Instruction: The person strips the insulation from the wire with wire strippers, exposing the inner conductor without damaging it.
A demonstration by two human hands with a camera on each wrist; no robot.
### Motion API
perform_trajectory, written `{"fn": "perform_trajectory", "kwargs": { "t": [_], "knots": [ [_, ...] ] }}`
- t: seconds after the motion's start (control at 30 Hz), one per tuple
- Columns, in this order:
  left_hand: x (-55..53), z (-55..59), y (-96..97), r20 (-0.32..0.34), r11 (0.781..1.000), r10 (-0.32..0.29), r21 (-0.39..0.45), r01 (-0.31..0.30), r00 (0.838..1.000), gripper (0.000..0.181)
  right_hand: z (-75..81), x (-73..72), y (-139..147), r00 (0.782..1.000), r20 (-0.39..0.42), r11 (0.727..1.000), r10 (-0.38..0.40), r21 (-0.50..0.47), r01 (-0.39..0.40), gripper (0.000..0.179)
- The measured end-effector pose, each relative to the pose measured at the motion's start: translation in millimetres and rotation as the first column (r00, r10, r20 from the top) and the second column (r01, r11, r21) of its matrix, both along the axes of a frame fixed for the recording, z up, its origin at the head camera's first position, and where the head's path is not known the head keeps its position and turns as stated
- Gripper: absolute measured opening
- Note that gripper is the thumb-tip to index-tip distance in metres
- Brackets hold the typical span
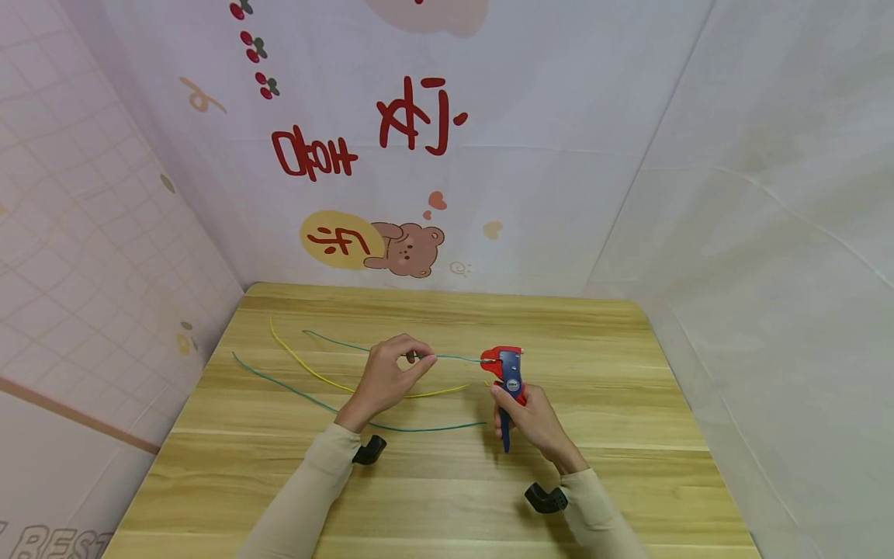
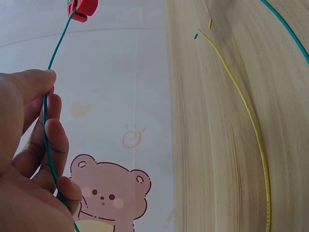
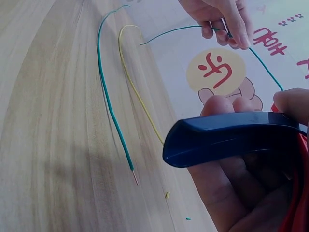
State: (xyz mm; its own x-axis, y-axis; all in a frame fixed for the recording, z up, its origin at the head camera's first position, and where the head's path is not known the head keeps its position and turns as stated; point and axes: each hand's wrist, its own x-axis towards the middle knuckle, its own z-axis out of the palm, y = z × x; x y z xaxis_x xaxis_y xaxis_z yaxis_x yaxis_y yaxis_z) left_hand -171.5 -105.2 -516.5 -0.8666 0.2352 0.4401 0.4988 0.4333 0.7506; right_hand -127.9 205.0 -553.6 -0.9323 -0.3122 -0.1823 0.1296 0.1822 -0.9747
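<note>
My left hand [image 1: 394,373] pinches a thin green wire [image 1: 457,358] between thumb and index finger. In the left wrist view, the wire runs down across the other fingers of that hand. Its right end enters the red head of a wire stripper [image 1: 513,382]; how deep it sits inside cannot be told. My right hand [image 1: 539,423] grips the stripper, whose blue handle [image 3: 227,135] crosses the palm in the right wrist view. Nearer me on the table lie a yellow wire [image 2: 251,111] and a second green wire [image 3: 108,104] with a bare copper tip.
A short yellow insulation piece [image 2: 210,23] and a green one [image 2: 195,36] lie near the yellow wire's end. The wooden table [image 1: 433,505] meets a printed white wall cloth [image 1: 531,194] at the back. Black wrist-worn devices sit at both cuffs.
</note>
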Motion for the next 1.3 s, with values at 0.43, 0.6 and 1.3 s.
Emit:
{"fn": "perform_trajectory", "kwargs": {
  "t": [0.43, 0.6, 1.3],
  "knots": [
    [0.2, -1.0, -1.9, 0.020, 1.000, -0.023, 0.010, 0.023, 1.000, 0.004, 0.5, 0.5, 1.7, 0.999, -0.003, 0.998, 0.045, -0.047, -0.045, 0.053],
    [-1.1, -5.2, -3.8, 0.029, 0.999, -0.040, 0.014, 0.040, 0.999, 0.007, 1.0, 1.2, 2.2, 0.998, -0.010, 0.995, 0.070, -0.073, -0.070, 0.045],
    [-1.5, -6.8, -8.3, 0.084, 0.996, -0.089, 0.034, 0.087, 0.992, 0.006, -0.1, 2.8, 2.3, 0.991, -0.064, 0.990, 0.118, -0.070, -0.123, 0.054]
  ]
}}
